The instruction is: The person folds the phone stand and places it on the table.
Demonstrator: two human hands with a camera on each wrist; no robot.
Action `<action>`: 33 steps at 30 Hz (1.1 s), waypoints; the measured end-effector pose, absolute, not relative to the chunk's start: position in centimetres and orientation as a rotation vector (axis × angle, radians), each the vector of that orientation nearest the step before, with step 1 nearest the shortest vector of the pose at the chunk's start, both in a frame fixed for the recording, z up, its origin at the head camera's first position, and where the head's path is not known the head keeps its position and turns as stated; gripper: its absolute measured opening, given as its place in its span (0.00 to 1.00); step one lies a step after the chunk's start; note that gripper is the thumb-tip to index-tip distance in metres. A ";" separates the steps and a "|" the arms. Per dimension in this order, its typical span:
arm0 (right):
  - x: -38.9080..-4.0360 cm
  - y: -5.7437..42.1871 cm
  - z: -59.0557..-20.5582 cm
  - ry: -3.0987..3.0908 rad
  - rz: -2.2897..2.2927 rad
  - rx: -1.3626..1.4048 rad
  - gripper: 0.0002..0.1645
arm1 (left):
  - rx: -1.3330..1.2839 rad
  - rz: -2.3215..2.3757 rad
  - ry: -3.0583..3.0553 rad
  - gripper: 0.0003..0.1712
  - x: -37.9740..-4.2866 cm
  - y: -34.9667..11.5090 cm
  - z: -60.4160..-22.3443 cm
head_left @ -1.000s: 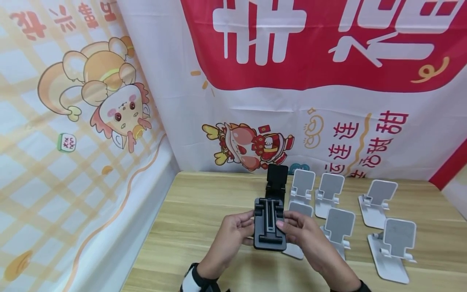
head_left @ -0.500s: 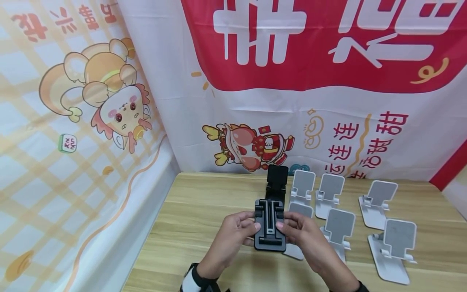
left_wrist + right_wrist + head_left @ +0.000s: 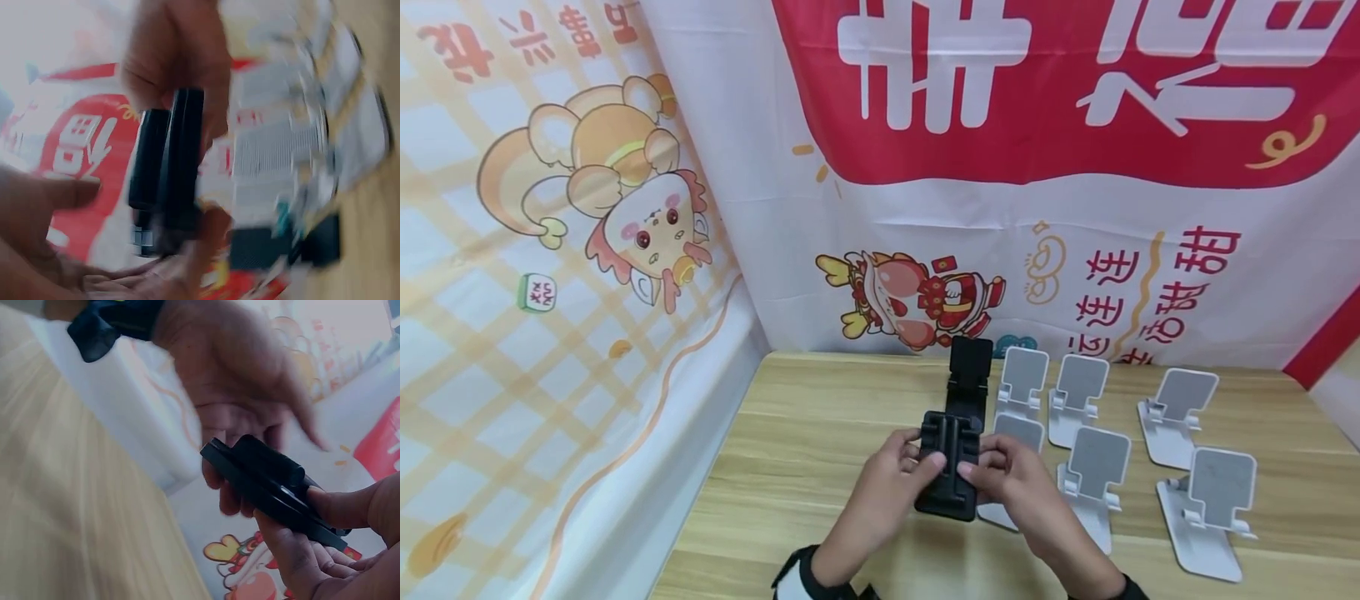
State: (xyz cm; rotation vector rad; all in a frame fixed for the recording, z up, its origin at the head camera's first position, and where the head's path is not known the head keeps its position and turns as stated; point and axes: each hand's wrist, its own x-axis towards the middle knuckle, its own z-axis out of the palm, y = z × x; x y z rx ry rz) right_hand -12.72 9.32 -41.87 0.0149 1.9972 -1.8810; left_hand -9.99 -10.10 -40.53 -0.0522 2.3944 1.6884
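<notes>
A folded black phone stand (image 3: 946,493) is held over the table between both hands, tilted. My right hand (image 3: 1018,487) pinches its right edge, thumb on the face and fingers behind. The left hand (image 3: 880,487) holds the other edge, its fingers curled under the stand. In the right wrist view, the left thumb (image 3: 306,422) is lifted off the folded stand (image 3: 265,459). The left wrist view is blurred and shows the stand (image 3: 185,144) edge-on. Just behind it, an unfolded black phone stand (image 3: 970,364) stands on the table.
Several unfolded white phone stands with grey pads, such as a front-right one (image 3: 1222,483) and a middle one (image 3: 1099,458), stand on the right of the wooden table (image 3: 790,417). A printed cloth (image 3: 760,208) hangs along the back; another covers the left side.
The folded black stand has tilted and shifted slightly left and toward me. The left hand's thumb has come over its face, and its grey slider detail no longer shows in the head view.
</notes>
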 end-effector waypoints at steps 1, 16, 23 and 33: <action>-12.7 9.1 -42.0 2.005 -1.879 0.000 0.22 | -0.043 1.555 2.502 0.46 -9.9 -9.9 -40.5; -12.8 6.4 -42.8 1.979 -1.844 -0.047 0.24 | -0.115 1.269 2.740 0.46 -10.3 -12.4 -41.6; -13.9 8.3 -42.0 2.408 -1.635 -0.164 0.20 | -0.422 1.326 2.691 0.53 -11.3 -19.4 -44.4; -16.4 12.5 -42.6 3.255 -0.874 -0.545 0.18 | -0.548 0.750 2.925 0.37 -12.2 -28.7 -48.8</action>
